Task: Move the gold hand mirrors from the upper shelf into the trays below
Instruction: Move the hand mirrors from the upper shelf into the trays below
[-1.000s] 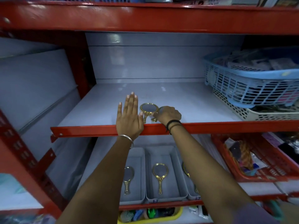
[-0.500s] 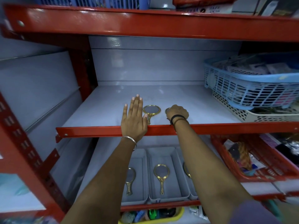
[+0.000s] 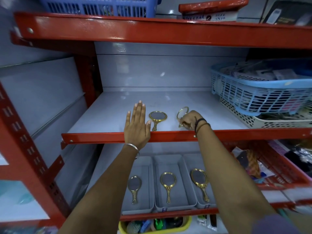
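One gold hand mirror [image 3: 157,117] lies flat on the white upper shelf [image 3: 104,119], just right of my left hand [image 3: 137,127], which rests flat with fingers apart at the shelf's front edge. My right hand [image 3: 190,119] grips the handle of a second gold mirror [image 3: 182,112] and holds it tilted up off the shelf. On the shelf below stand three grey trays side by side: the left tray [image 3: 145,164], the middle tray [image 3: 168,162] and the right tray [image 3: 189,159]. Each holds one gold mirror [image 3: 134,187] [image 3: 168,183] [image 3: 200,180].
A blue mesh basket [image 3: 263,97] sits stacked on a white basket [image 3: 263,122] at the upper shelf's right. A red basket [image 3: 276,168] of goods stands right of the trays. A yellow bin [image 3: 187,223] sits lowest. Red shelf beams [image 3: 168,135] front each level.
My right hand has shifted right and lifted its mirror so the round head tilts upright. The view has tipped upward. My left hand stays flat on the shelf edge.
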A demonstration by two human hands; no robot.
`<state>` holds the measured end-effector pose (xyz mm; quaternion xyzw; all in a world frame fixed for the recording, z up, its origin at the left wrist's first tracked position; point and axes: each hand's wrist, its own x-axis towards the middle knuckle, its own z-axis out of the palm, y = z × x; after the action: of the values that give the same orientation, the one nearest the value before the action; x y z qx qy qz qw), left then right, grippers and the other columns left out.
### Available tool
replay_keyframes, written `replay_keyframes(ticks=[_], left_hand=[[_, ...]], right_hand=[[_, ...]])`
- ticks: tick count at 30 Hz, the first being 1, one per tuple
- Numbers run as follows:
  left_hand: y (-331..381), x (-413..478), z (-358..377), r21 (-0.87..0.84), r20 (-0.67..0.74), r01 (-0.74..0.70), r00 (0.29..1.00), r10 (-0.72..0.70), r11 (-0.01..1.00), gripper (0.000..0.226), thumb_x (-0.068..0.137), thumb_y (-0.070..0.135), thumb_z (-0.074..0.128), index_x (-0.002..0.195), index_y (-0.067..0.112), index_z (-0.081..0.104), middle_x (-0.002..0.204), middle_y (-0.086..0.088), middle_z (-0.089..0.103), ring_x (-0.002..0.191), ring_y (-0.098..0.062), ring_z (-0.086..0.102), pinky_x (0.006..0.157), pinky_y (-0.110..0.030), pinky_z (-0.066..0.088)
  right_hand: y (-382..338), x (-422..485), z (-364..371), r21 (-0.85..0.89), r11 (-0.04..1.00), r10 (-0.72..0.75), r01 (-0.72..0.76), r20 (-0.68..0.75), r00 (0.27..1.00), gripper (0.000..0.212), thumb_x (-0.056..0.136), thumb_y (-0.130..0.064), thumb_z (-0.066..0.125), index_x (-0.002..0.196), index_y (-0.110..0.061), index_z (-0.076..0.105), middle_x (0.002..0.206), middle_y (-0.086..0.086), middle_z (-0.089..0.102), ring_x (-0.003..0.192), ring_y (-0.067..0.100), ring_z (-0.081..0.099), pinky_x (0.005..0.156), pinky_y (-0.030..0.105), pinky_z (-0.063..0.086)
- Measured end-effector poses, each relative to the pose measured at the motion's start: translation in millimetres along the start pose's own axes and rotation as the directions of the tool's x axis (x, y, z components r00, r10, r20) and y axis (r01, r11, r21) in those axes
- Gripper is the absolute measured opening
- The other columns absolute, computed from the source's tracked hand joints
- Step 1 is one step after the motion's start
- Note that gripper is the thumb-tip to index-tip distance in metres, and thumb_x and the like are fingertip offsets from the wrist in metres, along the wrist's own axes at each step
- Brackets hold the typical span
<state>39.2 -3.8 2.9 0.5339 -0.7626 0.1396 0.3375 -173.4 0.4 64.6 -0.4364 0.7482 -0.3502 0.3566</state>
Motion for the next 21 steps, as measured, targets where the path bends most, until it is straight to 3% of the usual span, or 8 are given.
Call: replay_keyframes(ticks=[3, 6, 11, 14, 17, 21], left_hand=[[-17.1, -1.4, -3.7, 0.028, 0.001, 0.018, 1.0, -0.018, 0.999, 0.065, 0.091, 0.036, 0.021, 0.15, 0.008, 0.016, 0.16, -0.007, 0.014, 0.148, -0.019, 0.012, 0.12, -0.04, 0.008], [-37.3, -1.7, -7.8, 0.068, 0.019, 0.001, 1.0, -0.003, 0.998, 0.065, 0.091, 0.036, 0.02, 0.149, 0.007, 0.017, 0.16, -0.008, 0.017, 0.148, -0.021, 0.014, 0.12, -0.042, 0.011], [-51.3, -1.8, -9.7, 0.109, 0.039, -0.051, 0.998, 0.047, 0.993, 0.064, 0.091, 0.035, 0.024, 0.149, 0.008, 0.02, 0.159, -0.008, 0.021, 0.147, -0.022, 0.019, 0.119, -0.044, 0.015], [-51.4, -2.4, -8.8, 0.11, 0.029, -0.063, 0.998, 0.06, 0.992, 0.063, 0.091, 0.034, 0.024, 0.149, 0.007, 0.021, 0.158, -0.009, 0.024, 0.146, -0.023, 0.022, 0.119, -0.043, 0.015], [-51.5, -1.7, -6.8, 0.103, -0.004, -0.07, 0.997, 0.071, 0.992, 0.062, 0.091, 0.033, 0.028, 0.147, 0.007, 0.026, 0.156, -0.009, 0.028, 0.145, -0.023, 0.026, 0.118, -0.043, 0.017], [-53.6, -0.9, -2.5, 0.1, -0.031, -0.086, 0.996, 0.089, 0.991, 0.062, 0.091, 0.032, 0.031, 0.147, 0.007, 0.028, 0.155, -0.009, 0.03, 0.145, -0.023, 0.027, 0.118, -0.042, 0.018]], right_hand=[[1.6, -24.6, 0.0, 0.381, 0.922, -0.09, 0.072, 0.028, 0.996, 0.022, 0.085, 0.002, 0.062, 0.064, -0.004, 0.055, 0.052, 0.008, 0.053, 0.025, 0.003, 0.046, 0.032, 0.01, 0.039], [8.7, -64.9, 11.7, 0.521, 0.845, -0.21, 0.118, 0.121, 0.97, 0.016, 0.085, 0.0, 0.064, 0.071, -0.009, 0.061, 0.057, 0.001, 0.058, 0.034, 0.0, 0.053, 0.035, 0.01, 0.04], [50.9, -118.0, 49.0, 0.417, 0.905, -0.281, 0.087, 0.433, 0.856, 0.013, 0.087, -0.007, 0.062, 0.079, -0.018, 0.063, 0.062, -0.011, 0.065, 0.051, -0.004, 0.058, 0.044, 0.009, 0.038], [89.3, -118.0, 76.7, 0.263, 0.965, -0.174, 0.015, 0.596, 0.784, 0.013, 0.084, -0.01, 0.065, 0.075, -0.02, 0.066, 0.058, -0.012, 0.067, 0.053, -0.004, 0.058, 0.049, 0.01, 0.039], [125.1, -98.5, 118.6, 0.107, 0.991, -0.007, -0.077, 0.625, 0.78, 0.013, 0.082, -0.012, 0.07, 0.071, -0.019, 0.067, 0.052, -0.013, 0.065, 0.049, -0.004, 0.055, 0.046, 0.008, 0.04], [154.4, -70.4, 188.8, 0.058, 0.981, 0.125, -0.187, 0.553, 0.824, 0.024, 0.083, 0.003, 0.064, 0.062, -0.008, 0.061, 0.035, -0.01, 0.059, 0.033, -0.003, 0.053, 0.038, 0.008, 0.044]])
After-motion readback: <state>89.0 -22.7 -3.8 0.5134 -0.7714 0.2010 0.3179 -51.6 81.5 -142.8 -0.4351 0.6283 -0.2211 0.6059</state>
